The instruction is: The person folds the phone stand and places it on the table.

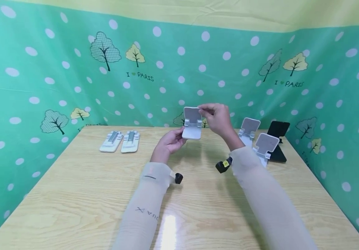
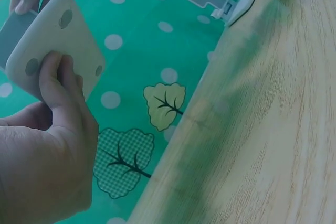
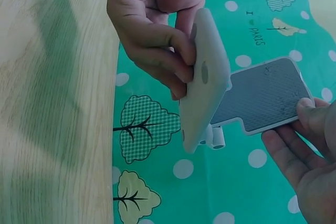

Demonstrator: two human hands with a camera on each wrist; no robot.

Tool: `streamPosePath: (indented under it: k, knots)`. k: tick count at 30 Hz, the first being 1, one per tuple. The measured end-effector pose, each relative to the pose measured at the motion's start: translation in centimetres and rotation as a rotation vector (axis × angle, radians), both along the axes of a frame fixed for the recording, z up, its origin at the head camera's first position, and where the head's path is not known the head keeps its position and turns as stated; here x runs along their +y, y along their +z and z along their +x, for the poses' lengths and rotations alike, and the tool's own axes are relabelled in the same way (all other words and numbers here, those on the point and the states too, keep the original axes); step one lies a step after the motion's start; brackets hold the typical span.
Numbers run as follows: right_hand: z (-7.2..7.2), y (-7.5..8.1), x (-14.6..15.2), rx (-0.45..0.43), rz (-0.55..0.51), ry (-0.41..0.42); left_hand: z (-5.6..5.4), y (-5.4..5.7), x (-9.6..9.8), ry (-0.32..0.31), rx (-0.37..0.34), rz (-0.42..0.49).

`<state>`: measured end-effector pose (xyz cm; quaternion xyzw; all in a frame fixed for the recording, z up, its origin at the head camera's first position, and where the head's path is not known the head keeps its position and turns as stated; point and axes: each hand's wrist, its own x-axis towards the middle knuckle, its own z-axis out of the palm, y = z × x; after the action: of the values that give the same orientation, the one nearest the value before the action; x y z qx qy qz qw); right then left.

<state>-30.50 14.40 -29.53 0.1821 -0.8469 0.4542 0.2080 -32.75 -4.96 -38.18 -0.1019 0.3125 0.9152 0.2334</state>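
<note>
Both hands hold a white folding phone stand (image 1: 192, 131) above the table's far side, its grey-padded plate tilted up from the base. The left hand (image 1: 170, 141) grips the base from the left; in the left wrist view its fingers press the underside (image 2: 55, 40), which has round grey feet. My right hand (image 1: 217, 117) pinches the top corner of the padded plate (image 3: 270, 95) between thumb and fingers, as the right wrist view shows. The hinge (image 3: 214, 136) between base and plate is partly hidden there.
Two folded white stands (image 1: 111, 141) lie at the table's back left. At the right, by the right forearm, two unfolded white stands (image 1: 266, 143) and a black one (image 1: 278, 129) stand upright. A green dotted curtain (image 1: 179, 69) hangs behind the wooden table (image 1: 82, 194).
</note>
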Motion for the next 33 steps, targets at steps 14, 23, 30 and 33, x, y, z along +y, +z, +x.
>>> streamPosePath:
  k: [14,23,30,33]
  knots:
    - [0.0,-0.9,0.2,0.074,0.055,0.018,0.0,0.1,-0.2,0.026,-0.038,0.038]
    - [0.4,-1.3,0.0,0.111,0.1,0.076,-0.1,0.1,-0.6,0.034,-0.063,0.105]
    - [0.6,-1.5,0.0,0.132,0.111,0.096,0.0,0.1,-0.6,0.035,-0.065,0.109]
    - [0.7,-1.6,0.1,0.146,0.114,0.108,0.0,0.2,-0.7,0.04,-0.068,0.115]
